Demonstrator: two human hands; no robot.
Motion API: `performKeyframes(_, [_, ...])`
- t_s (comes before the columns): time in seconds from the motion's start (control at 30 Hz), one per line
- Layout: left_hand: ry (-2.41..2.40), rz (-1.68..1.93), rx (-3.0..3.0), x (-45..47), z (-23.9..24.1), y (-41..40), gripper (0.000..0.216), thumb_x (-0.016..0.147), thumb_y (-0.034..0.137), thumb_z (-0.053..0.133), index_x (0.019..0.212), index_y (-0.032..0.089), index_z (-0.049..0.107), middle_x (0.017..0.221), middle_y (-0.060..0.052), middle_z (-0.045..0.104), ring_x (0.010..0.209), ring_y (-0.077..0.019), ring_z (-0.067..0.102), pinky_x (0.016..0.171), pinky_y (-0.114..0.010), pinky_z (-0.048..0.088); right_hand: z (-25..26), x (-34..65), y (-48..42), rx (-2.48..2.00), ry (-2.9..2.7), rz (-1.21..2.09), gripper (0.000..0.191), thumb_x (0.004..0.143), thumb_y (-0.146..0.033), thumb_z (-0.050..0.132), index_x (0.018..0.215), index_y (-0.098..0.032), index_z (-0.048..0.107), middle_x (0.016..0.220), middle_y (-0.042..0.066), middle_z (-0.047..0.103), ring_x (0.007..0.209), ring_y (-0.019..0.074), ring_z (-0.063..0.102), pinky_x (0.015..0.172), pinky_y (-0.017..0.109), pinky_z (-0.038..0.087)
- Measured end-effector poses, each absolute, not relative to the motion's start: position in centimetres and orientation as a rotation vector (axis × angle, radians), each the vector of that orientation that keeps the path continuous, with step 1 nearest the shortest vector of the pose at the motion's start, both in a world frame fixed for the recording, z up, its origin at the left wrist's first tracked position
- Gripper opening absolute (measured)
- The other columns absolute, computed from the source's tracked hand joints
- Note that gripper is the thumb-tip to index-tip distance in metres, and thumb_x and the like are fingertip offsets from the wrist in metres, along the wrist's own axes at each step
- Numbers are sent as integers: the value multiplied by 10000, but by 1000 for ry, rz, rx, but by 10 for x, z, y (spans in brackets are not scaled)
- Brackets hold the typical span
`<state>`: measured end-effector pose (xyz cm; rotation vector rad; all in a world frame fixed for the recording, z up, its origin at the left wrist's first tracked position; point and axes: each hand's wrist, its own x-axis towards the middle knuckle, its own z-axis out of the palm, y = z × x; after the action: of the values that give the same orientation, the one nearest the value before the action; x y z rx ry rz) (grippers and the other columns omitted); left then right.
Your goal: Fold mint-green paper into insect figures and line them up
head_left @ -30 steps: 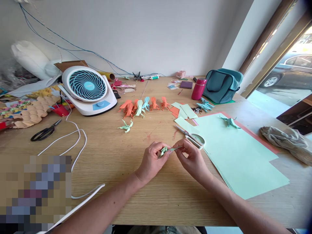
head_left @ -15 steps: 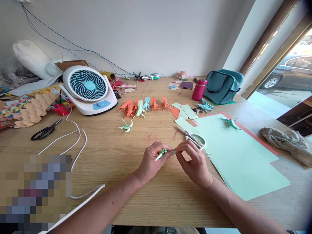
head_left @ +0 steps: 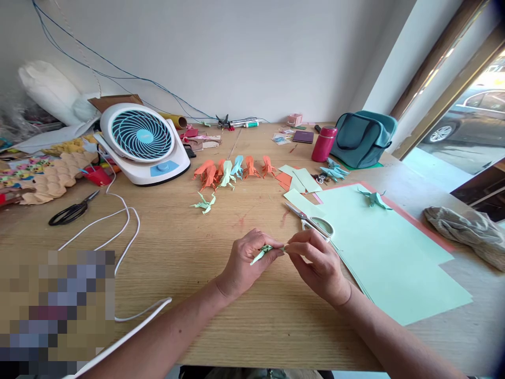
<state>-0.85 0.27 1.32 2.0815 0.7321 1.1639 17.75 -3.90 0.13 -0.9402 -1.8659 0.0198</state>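
Small folded green paper figure [head_left: 265,251], thin and creased with pointed ends, sits pinched between my left hand [head_left: 244,263] and right hand [head_left: 317,266], just above the table [head_left: 189,247]. Both grips narrow, fingertips closed on the paper. White-handled scissors [head_left: 311,223] just beyond, on matte green sheets [head_left: 379,247]. Further back: row of orange, green and blue paper figures [head_left: 232,172], round white fan [head_left: 142,142]. Table is light wood grain; plain white wall behind.

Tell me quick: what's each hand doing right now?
Left hand: closed, pinching the small folded green paper.
Right hand: closed, fingertips pinching the same paper's right end.
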Motion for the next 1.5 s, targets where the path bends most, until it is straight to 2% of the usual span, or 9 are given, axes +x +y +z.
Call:
performKeyframes(0.43, [697, 1172, 2062, -8, 10, 5, 26, 879, 200, 688, 882, 184, 708, 780, -14, 697, 744, -138, 624, 695, -252, 474, 8, 181, -37, -937, -1939, -32, 233, 885, -11, 577, 968, -226, 613, 918, 57, 589, 774, 165, 583, 678, 326, 479])
performKeyframes(0.6, [593, 1284, 2226, -10, 12, 5, 57, 881, 133, 671, 911, 179, 683, 812, -22, 700, 762, -137, 619, 732, -270, 482, 9, 172, -40, -972, -1766, 219, 177, 895, -45, 545, 934, -215, 576, 835, 34, 591, 760, 167, 579, 683, 306, 477])
performKeyframes(0.7, [554, 1329, 2297, -13, 13, 8, 99, 878, 109, 665, 941, 184, 677, 816, -24, 692, 768, -140, 602, 735, -281, 483, 9, 169, -41, -1092, -1638, 462, 97, 904, -141, 587, 840, -211, 566, 747, 2, 576, 689, 151, 543, 655, 284, 446])
performKeyframes(0.83, [487, 1355, 2429, -18, 14, 14, 175, 862, 96, 682, 1007, 193, 673, 836, -24, 693, 780, -147, 569, 740, -294, 479, 7, 171, -39, -1094, -1486, 909, 212, 912, -323, 625, 749, -199, 570, 688, -14, 513, 635, 136, 462, 590, 268, 382])
performKeyframes(0.93, [432, 1328, 2505, -22, 15, 17, 198, 857, 79, 675, 1010, 205, 673, 858, -23, 693, 785, -152, 539, 741, -303, 479, 8, 172, -36, -1007, -1399, 1139, 235, 883, -391, 674, 773, -196, 602, 698, -18, 503, 632, 129, 423, 584, 264, 351])
performKeyframes(1.1, [367, 1256, 2561, -26, 17, 20, 224, 858, 56, 646, 1033, 194, 672, 890, -41, 695, 815, -164, 539, 744, -308, 491, 10, 181, -33, -923, -1382, 1369, 184, 866, -379, 702, 818, -205, 665, 797, 0, 543, 748, 145, 477, 699, 272, 406])
performKeyframes(1.2, [335, 1249, 2584, -28, 19, 22, 184, 878, 78, 629, 1013, 194, 676, 897, -45, 700, 807, -163, 538, 752, -313, 488, 7, 193, -31, -883, -1384, 1561, 140, 879, -353, 688, 930, -223, 702, 907, 16, 573, 861, 162, 516, 799, 284, 439])
performKeyframes(1.3, [295, 1229, 2590, -30, 21, 23, 154, 906, 107, 602, 1013, 191, 676, 899, -50, 702, 812, -163, 534, 759, -314, 482, 3, 204, -29, -850, -1354, 1735, 219, 851, -360, 716, 1021, -222, 710, 937, 21, 578, 886, 166, 532, 858, 296, 438])
performKeyframes(1.5, [210, 1108, 2637, -30, 27, 19, 175, 933, 91, 540, 1000, 174, 678, 905, -55, 720, 818, -164, 536, 753, -297, 481, 3, 204, -26, -850, -1352, 1803, 295, 820, -473, 724, 887, -187, 700, 872, 20, 546, 839, 167, 496, 818, 301, 448])
